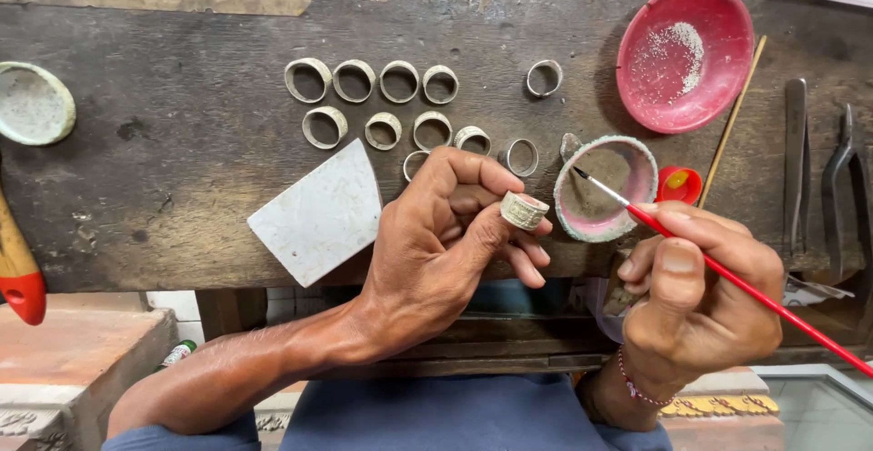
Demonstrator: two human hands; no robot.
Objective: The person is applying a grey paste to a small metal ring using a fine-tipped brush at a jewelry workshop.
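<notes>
Near the front edge of the table, at its middle, the left hand (436, 242) grasps a wide silver ring (524, 210) between thumb and fingertips, holding it just above the wood. Beside it to the right, the right hand (696, 301) is clenched in a pen grip on a thin red paintbrush (727, 274), whose dark tip points up and left into a small pale bowl (637, 155) with a pink-stained inside. This bowl stands just right of the held ring. Touching the bowl's right side is a small red cap (680, 183). Behind the left hand, toward the back edge, two rows of similar grey rings (377, 105) lie flat on the dark worn table (182, 142), with a white angular slab (318, 215) to the left of the hand. A larger red dish (718, 15) holding white powder sits at the back right corner. Pliers (841, 187) and a flat metal tool (796, 160) lie along the right edge.
</notes>
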